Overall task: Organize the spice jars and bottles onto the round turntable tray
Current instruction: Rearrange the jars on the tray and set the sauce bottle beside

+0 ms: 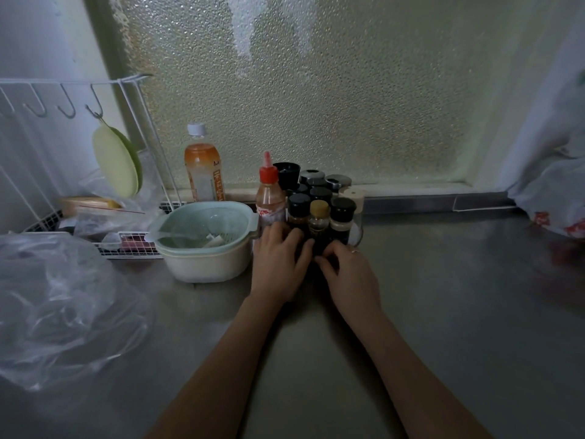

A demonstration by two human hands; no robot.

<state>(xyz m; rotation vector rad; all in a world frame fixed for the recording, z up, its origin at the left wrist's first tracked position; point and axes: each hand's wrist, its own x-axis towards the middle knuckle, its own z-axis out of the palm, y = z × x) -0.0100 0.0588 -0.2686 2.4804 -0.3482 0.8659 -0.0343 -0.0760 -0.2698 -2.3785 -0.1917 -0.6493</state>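
Several spice jars stand packed together against the window sill. In the front row are a black-capped jar, a small gold-capped bottle and another black-capped jar. A red-capped sauce bottle stands at the left of the cluster and a pale-capped jar at the right. The clear wall of the turntable tray shows at the cluster's right side. My left hand and my right hand lie against the dark front base of the cluster, fingers curled. What they hold is hidden in shadow.
A mint colander in a cream bowl sits just left of the jars. An orange drink bottle stands behind it. A white wire rack and a crumpled clear plastic bag fill the left. Another bag lies far right on the steel counter.
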